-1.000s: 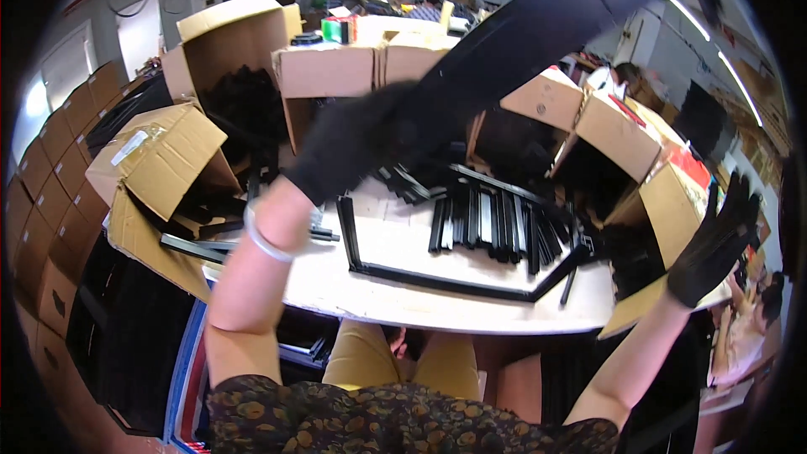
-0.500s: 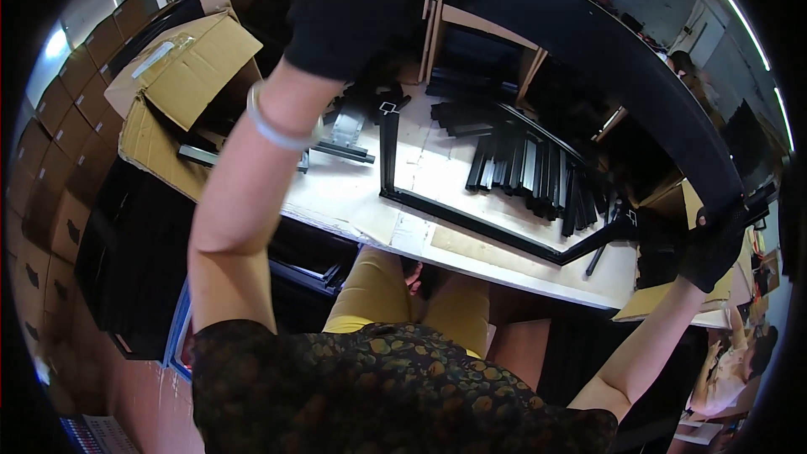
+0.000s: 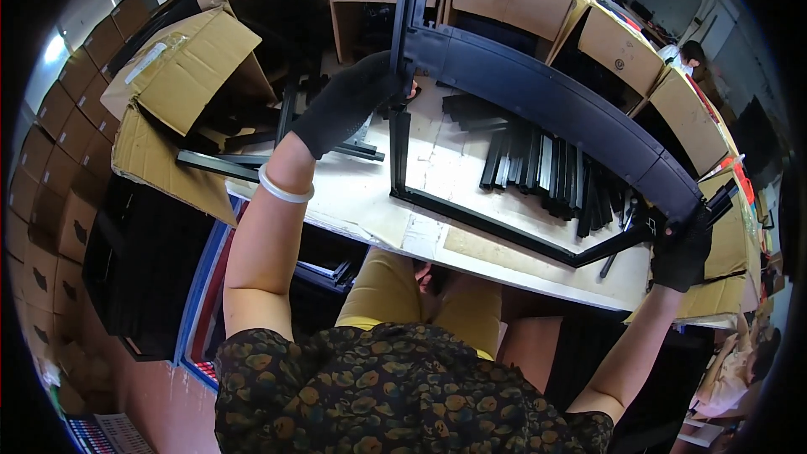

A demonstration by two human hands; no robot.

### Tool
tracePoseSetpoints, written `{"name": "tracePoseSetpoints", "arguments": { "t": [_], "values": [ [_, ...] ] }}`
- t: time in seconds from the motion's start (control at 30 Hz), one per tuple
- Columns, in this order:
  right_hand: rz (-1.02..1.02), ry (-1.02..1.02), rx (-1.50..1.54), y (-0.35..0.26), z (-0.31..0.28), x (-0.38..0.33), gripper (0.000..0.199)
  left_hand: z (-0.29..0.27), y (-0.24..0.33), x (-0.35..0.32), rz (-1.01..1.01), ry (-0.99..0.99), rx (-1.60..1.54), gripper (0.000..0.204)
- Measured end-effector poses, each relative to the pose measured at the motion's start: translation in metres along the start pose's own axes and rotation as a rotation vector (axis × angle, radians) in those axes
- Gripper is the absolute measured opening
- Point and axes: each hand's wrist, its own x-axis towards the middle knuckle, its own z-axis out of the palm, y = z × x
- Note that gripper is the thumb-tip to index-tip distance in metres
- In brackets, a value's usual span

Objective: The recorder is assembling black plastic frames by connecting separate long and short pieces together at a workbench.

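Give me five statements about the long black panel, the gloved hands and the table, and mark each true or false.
1. Both hands wear black gloves. True: left hand, right hand.
2. The long black plastic panel lies flat on the table. False: it is held above the white table, one hand at each end.
3. A white bangle sits on the left wrist. True.
4. The open cardboard boxes are blue. False: they are brown.
5. Black strips lie on the table under the panel. True.

Black frame (image 3: 538, 227); black gloves (image 3: 345, 105); brown cardboard boxes (image 3: 181, 76); white bracelet (image 3: 284, 192).
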Motion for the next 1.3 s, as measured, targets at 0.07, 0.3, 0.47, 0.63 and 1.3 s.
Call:
{"name": "tracePoseSetpoints", "arguments": {
  "t": [0.07,0.3,0.47,0.63,1.3],
  "values": [
    [-0.110,0.038,-0.246,-0.002,0.015,-0.008,0.035,-0.002,-0.007,-0.005,-0.054,0.022,-0.044,0.032],
    [-0.163,-0.040,-0.271,0.020,0.011,0.005,0.033,0.007,0.006,-0.009,-0.097,0.076,0.155,0.034],
    [-0.754,-0.025,-0.694,0.015,-0.007,0.012,0.031,0.024,0.017,-0.004,-0.069,0.063,0.423,0.041],
    [-0.269,-0.186,-0.365,0.014,-0.003,0.002,0.013,0.009,-0.005,-0.022,-0.247,0.187,0.006,0.045],
    [0.009,-0.478,-0.311,0.016,-0.025,0.021,0.037,0.019,-0.027,-0.016,-0.022,0.278,0.435,0.027]
  ]
}}
